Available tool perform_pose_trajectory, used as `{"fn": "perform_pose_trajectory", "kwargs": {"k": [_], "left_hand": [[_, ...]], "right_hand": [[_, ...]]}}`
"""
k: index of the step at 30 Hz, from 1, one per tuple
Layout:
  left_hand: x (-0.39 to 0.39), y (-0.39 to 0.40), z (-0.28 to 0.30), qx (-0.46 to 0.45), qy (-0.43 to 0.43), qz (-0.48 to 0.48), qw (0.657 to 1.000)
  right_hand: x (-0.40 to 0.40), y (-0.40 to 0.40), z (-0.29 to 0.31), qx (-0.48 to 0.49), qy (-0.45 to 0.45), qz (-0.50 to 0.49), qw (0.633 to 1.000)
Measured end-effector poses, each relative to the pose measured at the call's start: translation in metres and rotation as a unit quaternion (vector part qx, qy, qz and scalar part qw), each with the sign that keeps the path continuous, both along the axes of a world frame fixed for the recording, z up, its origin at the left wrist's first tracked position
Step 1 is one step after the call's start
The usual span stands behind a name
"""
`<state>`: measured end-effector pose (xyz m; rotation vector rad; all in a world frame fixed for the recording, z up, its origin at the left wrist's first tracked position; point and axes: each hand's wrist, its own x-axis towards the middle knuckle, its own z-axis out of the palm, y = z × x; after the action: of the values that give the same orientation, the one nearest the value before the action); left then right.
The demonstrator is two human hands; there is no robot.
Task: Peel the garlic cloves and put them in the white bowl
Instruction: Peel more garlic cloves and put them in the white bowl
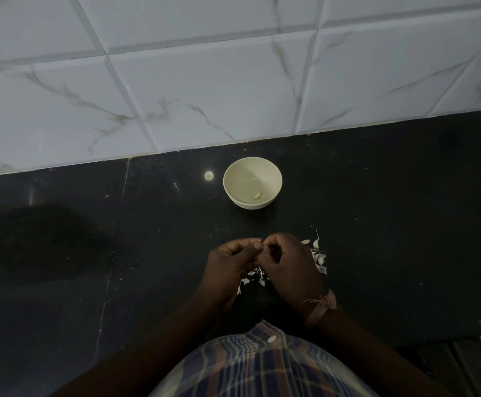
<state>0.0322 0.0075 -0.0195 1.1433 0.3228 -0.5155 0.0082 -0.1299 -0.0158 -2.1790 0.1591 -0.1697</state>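
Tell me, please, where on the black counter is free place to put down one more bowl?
The counter is bare left of the white bowl up to the tiled wall, and also right of the bowl. It is crowded beside and under the left hand and right hand, where garlic skins lie.

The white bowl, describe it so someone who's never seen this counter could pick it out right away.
Find the black counter below the tiled wall. Near the wall edge, beyond both hands, stands the white bowl. It is the only dish there, round and pale, with one small yellowish piece inside, unlike the flat white peel scraps by the hands.
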Motion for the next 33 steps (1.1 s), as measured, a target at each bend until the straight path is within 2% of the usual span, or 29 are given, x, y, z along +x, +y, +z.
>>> {"fn": "perform_pose_trajectory", "kwargs": {"k": [12, 20, 23, 29, 33], "left_hand": [[0.007, 0.004, 0.001, -0.017, 0.004, -0.037, 0.999], [0.003, 0.001, 0.002, 0.05, -0.014, 0.001, 0.999], [0.003, 0.002, 0.005, 0.054, -0.018, -0.015, 0.998], [0.004, 0.004, 0.009, 0.049, -0.031, -0.066, 0.996], [0.003, 0.004, 0.007, 0.048, -0.017, -0.059, 0.997]], "right_hand": [[0.005, -0.006, 0.0, 0.03, 0.024, 0.019, 0.999], [0.0, 0.001, -0.005, 0.048, 0.071, -0.008, 0.996], [0.0, -0.001, -0.008, 0.065, 0.093, -0.007, 0.993], [-0.001, -0.005, -0.01, 0.054, 0.077, 0.001, 0.996], [0.0, -0.003, -0.007, 0.071, 0.087, 0.002, 0.994]]}}
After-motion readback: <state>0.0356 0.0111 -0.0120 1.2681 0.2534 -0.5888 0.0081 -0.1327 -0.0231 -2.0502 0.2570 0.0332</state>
